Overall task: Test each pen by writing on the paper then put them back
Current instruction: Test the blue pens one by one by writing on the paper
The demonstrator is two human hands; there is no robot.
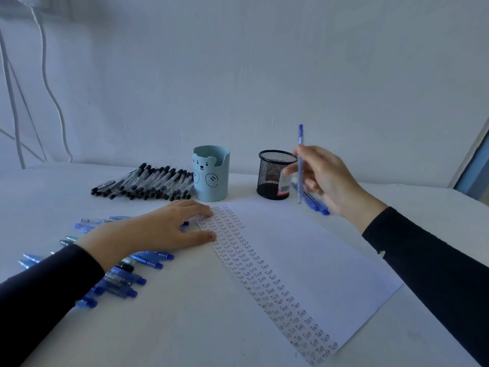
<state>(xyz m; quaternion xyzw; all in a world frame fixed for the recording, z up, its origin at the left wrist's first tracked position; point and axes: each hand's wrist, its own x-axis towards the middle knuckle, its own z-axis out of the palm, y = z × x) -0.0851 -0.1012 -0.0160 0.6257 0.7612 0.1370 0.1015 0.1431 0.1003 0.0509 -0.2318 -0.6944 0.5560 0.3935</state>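
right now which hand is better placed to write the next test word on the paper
Right. The right hand already holds a blue pen upright above the paper, while the left hand lies flat pinning the sheet's edge, holding nothing.

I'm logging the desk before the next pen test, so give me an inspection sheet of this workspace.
Surface: white table, bare at the near edge.
Job's things: paper with rows of "Test" down its left side; black-capped pens heaped at the back; blue pens spread at left; more blue pens behind the right hand.
Clutter: bear cup; mesh cup with a barcode label.
Grips: left hand flat, fingertips on the paper; right hand holds a blue pen upright.
Cables: white cables on the wall, left.
Surroundings: plain white wall.
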